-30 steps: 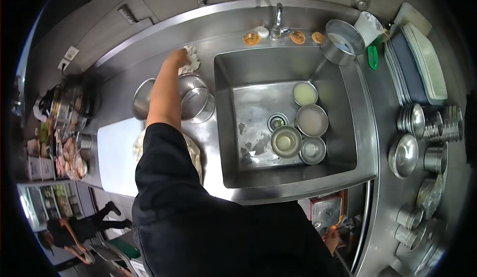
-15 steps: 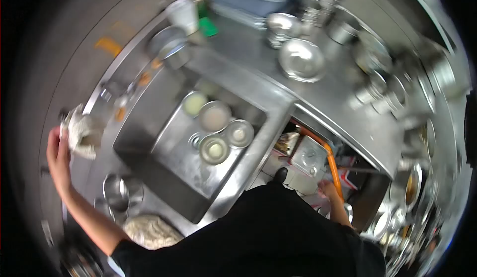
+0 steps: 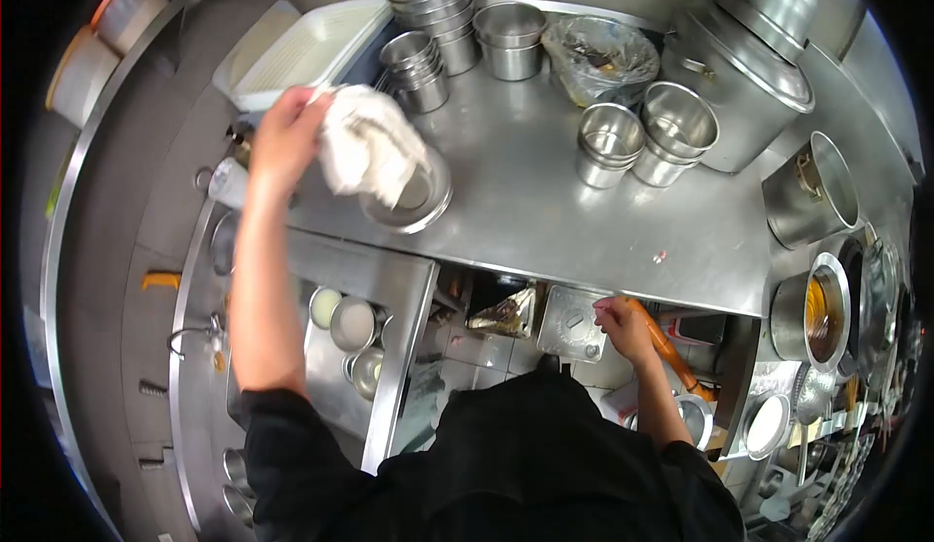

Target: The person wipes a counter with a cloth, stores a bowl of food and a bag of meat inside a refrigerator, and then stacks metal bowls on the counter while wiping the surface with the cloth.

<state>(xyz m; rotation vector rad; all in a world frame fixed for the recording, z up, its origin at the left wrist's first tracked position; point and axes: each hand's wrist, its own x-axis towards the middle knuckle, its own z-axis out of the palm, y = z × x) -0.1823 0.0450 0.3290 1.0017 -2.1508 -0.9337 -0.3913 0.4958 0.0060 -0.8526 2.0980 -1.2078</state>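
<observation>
My left hand (image 3: 284,143) is closed on a crumpled white cloth (image 3: 365,143), which hangs from the fingers. The cloth is held over the steel counter and partly covers a round metal bowl (image 3: 420,201); whether they touch I cannot tell. Lower down, my right hand (image 3: 623,328) hangs in front of the counter with its fingers loosely bent and a little apart, holding nothing. An orange pipe-like bar (image 3: 671,352) lies just beside it in view, with a lidded metal container (image 3: 571,323) below.
A sink (image 3: 404,367) at the left holds several bowls, some with pale liquid. On the counter (image 3: 506,206) stand stacked steel pots (image 3: 428,2), a plastic-lined bowl (image 3: 600,60), paired steel containers (image 3: 678,133) and a large lidded pot (image 3: 735,80). More pans (image 3: 812,313) crowd the right.
The view has turned to the right, from the sink toward the counter. My left hand has carried the cloth from beside the sink to over the counter. My right hand remains low.
</observation>
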